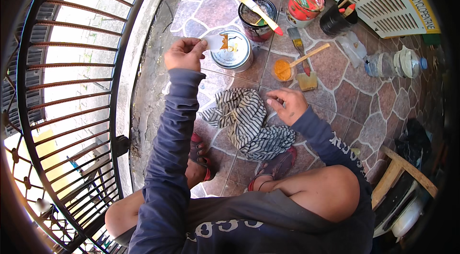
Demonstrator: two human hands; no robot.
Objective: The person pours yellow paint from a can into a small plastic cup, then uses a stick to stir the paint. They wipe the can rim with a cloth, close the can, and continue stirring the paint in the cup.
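Pinching a thin, flat white piece (213, 43) with an orange-brown mark, the left hand (184, 56) in the head view holds it partly before a round, white-topped metal can (235, 63). The right hand (289, 105), loosely curled, fingers parted, hangs beside a black-and-white striped cloth (249, 122), near a clear plastic cup (283, 78) of orange paste (281, 67).

Thin whitish piece (214, 45), orange-brown smear at right end; pinched in left hand (186, 54), overlapping white can (235, 66) in view.
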